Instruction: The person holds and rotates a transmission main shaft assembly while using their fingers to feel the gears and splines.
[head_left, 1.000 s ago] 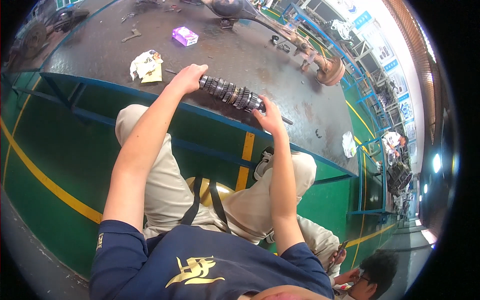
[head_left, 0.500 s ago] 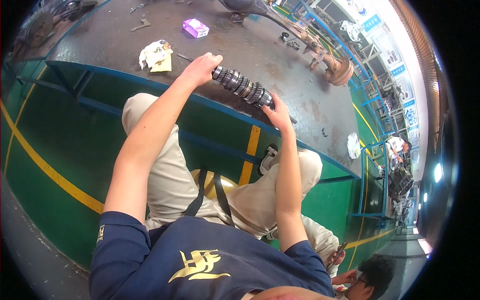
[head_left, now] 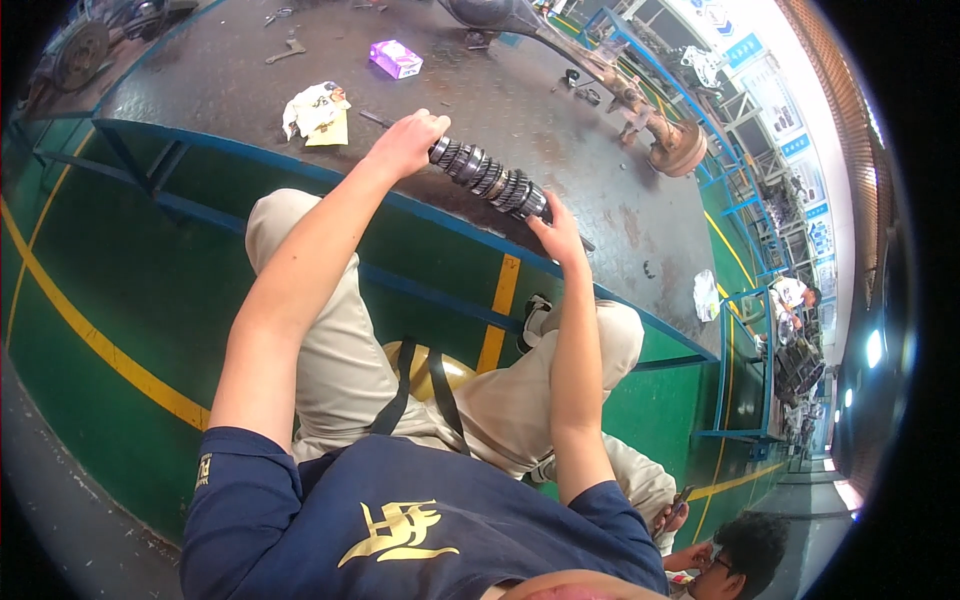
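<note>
Your L hand [head_left: 405, 143] is closed over the L end of the gear shaft [head_left: 487, 177], fingers curled round it; fingertips partly hidden. Your R hand [head_left: 557, 228] grips the R end, thumb on the near side, index on the far side, other fingers mostly out of sight. Shaft runs slantwise btwn your hands, L end farther from you, along the near edge of the bench [head_left: 500, 100]; can't tell if it's resting on the top or held just above. Thin rod [head_left: 374, 118] pokes out past your L hand. Rag [head_left: 315, 105] w/ yellow paper [head_left: 328, 132] lies L of that hand, purple box [head_left: 396, 59] farther back, small metal part [head_left: 287, 48] beyond the rag. Axle [head_left: 570, 60] w/ rusty drum [head_left: 678, 148] at far R, white bag [head_left: 706, 295] at the R edge. Person [head_left: 745, 550] at your R has a phone [head_left: 682, 496] in hand
</note>
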